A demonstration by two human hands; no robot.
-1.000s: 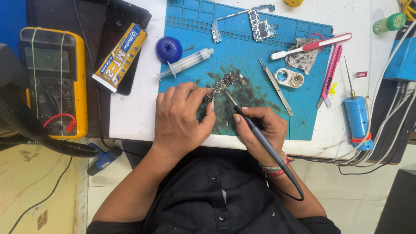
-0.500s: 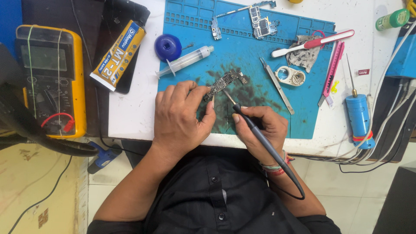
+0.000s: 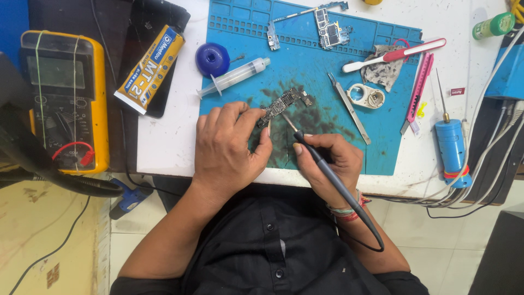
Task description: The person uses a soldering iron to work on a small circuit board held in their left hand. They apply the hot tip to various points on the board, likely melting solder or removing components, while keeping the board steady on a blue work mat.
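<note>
- Your right hand (image 3: 333, 164) is closed pen-style around the soldering iron (image 3: 327, 169), its tip touching the small circuit board (image 3: 284, 105)
- Your left hand (image 3: 229, 150) is pinched on the near end of that board, steadying it near the middle of the blue work mat (image 3: 382, 147)
- This looks like the soldering step on the board; the next touch calls for a still left hand and a light, exact tip
- On the mat, right of the board, lie metal tweezers (image 3: 349, 108); left of the board, a syringe (image 3: 233, 77) crosses the mat's edge
- Well off the mat's left side sits a yellow multimeter (image 3: 65, 98)
</note>
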